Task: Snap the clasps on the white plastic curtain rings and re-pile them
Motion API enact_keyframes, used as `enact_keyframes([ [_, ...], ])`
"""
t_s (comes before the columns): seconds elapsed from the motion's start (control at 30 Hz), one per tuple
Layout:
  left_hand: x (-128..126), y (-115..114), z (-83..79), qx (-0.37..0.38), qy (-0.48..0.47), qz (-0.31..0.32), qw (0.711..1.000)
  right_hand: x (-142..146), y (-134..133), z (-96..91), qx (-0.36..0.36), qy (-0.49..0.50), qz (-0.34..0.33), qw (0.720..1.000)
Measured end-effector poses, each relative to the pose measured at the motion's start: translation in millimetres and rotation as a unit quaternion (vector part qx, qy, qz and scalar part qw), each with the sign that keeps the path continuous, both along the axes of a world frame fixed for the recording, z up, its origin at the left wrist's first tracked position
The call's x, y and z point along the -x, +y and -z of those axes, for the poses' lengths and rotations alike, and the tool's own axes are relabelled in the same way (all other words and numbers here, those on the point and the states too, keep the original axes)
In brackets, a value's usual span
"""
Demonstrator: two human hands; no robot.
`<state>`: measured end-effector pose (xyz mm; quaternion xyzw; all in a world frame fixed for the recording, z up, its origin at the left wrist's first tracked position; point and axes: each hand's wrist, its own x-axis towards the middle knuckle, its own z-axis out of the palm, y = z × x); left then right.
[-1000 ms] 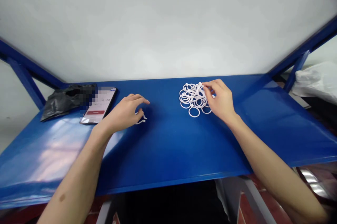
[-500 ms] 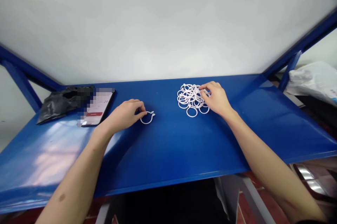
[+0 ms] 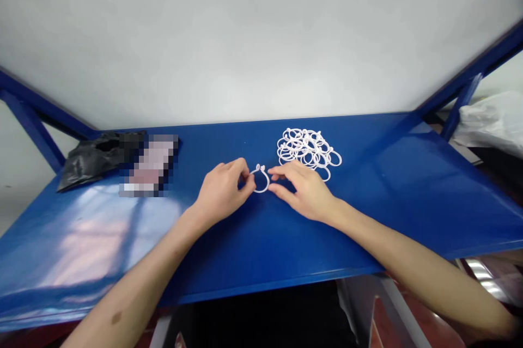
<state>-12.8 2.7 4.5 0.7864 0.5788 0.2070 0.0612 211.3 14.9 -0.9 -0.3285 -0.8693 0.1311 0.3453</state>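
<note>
At the centre of the frame a white ring (image 3: 261,191) sat low over the blue tabletop (image 3: 368,212), pinched from both sides: the left hand (image 3: 223,193) had its grip closed on the ring's left edge, the right hand (image 3: 304,190) on its right. A pile of rings (image 3: 306,149) lay just up and to the right, and a black bag (image 3: 87,157) lay at far left.

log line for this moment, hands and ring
left hand: pinches white ring | right hand: pinches same ring, other side | ring pile: just behind right hand | surface: blue table
</note>
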Motion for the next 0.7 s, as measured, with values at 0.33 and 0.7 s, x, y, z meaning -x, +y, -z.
enact_keyframes([
  [0.33, -3.2, -2.5, 7.1, -0.009, -0.006, 0.136, 0.991, 5.1, -1.1, 15.6, 0.03, 0.029, -0.026, 0.999],
  [0.7, -5.2, -7.2, 6.5, 0.053, -0.076, 0.153, 0.984, 3.0, -4.8, 19.7, -0.137, -0.088, -0.047, 0.986],
])
